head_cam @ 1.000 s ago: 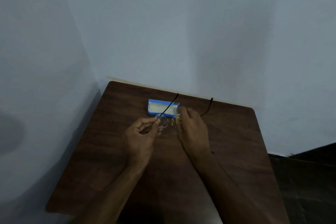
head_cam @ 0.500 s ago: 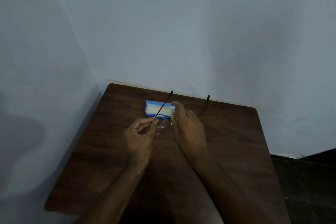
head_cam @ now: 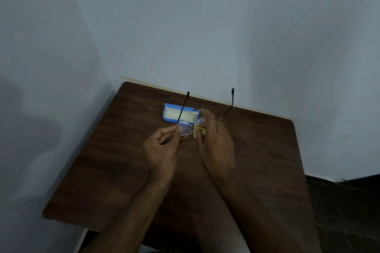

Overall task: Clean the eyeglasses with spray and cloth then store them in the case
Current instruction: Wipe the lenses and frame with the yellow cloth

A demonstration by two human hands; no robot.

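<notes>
Thin-framed eyeglasses [head_cam: 184,128] with clear round lenses are held above the brown table [head_cam: 115,170], their two dark temples pointing away toward the wall. My left hand [head_cam: 162,150] pinches the frame at the left hinge. My right hand [head_cam: 216,139] pinches a small yellow cloth [head_cam: 198,130] against the right lens, which the fingers mostly hide. Behind the hands an open blue case [head_cam: 170,115] with a pale lining lies on the table. No spray bottle is in view.
The table stands in a corner, with pale walls close at its far and left edges. Dark floor shows at the right. Bare wood lies to the left and right of my forearms.
The glasses have tilted so the temples point higher toward the wall. Both hands stay at the frame, and the yellow cloth shows more between the lenses.
</notes>
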